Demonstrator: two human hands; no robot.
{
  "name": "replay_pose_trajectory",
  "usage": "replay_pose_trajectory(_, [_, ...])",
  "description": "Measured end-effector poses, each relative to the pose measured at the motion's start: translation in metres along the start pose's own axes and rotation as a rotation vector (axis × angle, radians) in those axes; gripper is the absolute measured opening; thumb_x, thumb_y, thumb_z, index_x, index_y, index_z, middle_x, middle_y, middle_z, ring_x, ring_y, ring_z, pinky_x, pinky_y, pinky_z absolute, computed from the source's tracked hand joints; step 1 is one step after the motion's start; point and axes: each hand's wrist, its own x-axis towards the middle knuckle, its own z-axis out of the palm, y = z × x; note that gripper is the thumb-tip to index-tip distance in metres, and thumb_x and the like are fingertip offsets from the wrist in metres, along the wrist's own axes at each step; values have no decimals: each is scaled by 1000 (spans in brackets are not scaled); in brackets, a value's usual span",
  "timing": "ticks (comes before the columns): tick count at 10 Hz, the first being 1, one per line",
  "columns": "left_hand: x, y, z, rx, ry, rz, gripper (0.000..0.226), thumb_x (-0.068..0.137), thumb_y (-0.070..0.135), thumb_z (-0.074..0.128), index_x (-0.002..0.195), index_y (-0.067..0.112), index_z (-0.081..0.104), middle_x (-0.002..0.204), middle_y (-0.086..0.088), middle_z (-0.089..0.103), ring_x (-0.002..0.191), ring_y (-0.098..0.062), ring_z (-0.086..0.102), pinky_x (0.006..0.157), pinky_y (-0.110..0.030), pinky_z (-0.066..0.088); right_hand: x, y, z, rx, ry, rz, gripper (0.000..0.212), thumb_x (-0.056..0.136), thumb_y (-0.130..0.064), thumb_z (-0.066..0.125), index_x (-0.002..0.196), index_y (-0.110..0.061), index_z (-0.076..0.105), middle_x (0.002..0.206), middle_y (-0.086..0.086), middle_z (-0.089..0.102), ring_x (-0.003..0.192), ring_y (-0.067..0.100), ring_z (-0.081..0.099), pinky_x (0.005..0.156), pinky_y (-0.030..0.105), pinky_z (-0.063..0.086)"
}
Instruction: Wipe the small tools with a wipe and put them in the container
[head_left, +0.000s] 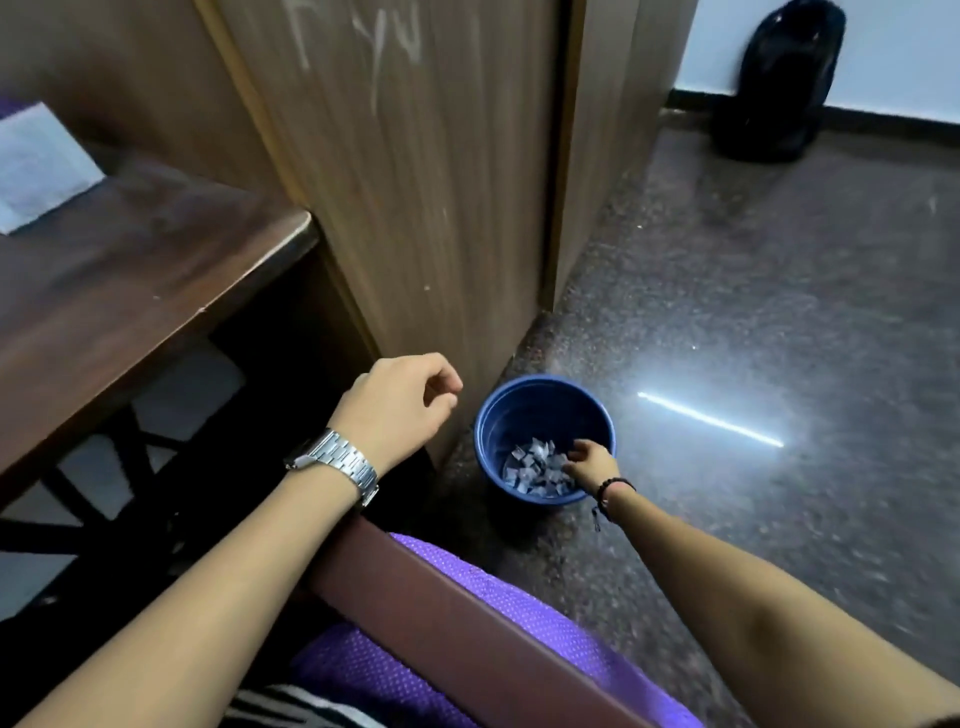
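Right hand grip: right hand (589, 460) reaches down into blue bucket (543, 441); fingers lowered onto heap of small grey pieces (537, 470); whether anything is pinched cannot be told, fingertips hidden among the pieces.
Left hand grip: left hand (397, 408) hovers up and left of the working hand, outside the bucket rim; fingers loosely curled, holding nothing visible.
Location of task items: small pieces piled on bucket floor, directly under and left of right fingertips; bucket stands on dark speckled floor (753, 312), against wooden panel (405, 182).
Handling estimate: pieces appear light, thin, stiff, possibly sharp-edged; likely to slide over one another and slip from a loose pinch. Recommended hold: pinch a single piece across its flat faces, thumb against forefinger, lifted clear of the heap.
Count, pieces: too many and too blurred to count; several dozen by appearance.
Count, buckets: one.
Count, hands: two; metal watch (335, 465) on left wrist, bead bracelet (608, 491) on right wrist.
Wipe: white sheet (36, 166) on table (130, 286), far up-left of the grip; possibly the wipe, not certain.
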Motion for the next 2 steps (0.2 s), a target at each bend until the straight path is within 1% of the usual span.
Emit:
replay_pose_trajectory(1, [4, -4, 8, 27, 9, -27, 12, 84, 32, 64, 96, 35, 64, 92, 16, 68, 94, -15, 65, 83, -36, 52, 5, 28, 7, -137, -15, 75, 22, 88, -9, 65, 109, -3, 61, 109, 19, 64, 105, 30, 59, 91, 39, 45])
replay_pose_trajectory(2, [5, -2, 14, 34, -14, -24, 16, 86, 34, 63, 102, 36, 62, 101, 16, 66, 100, -17, 64, 86, -40, 52, 4, 27, 21, -119, -20, 1, 49, 89, -7, 64, 135, -2, 49, 132, 17, 58, 120, 31, 56, 102, 37, 42])
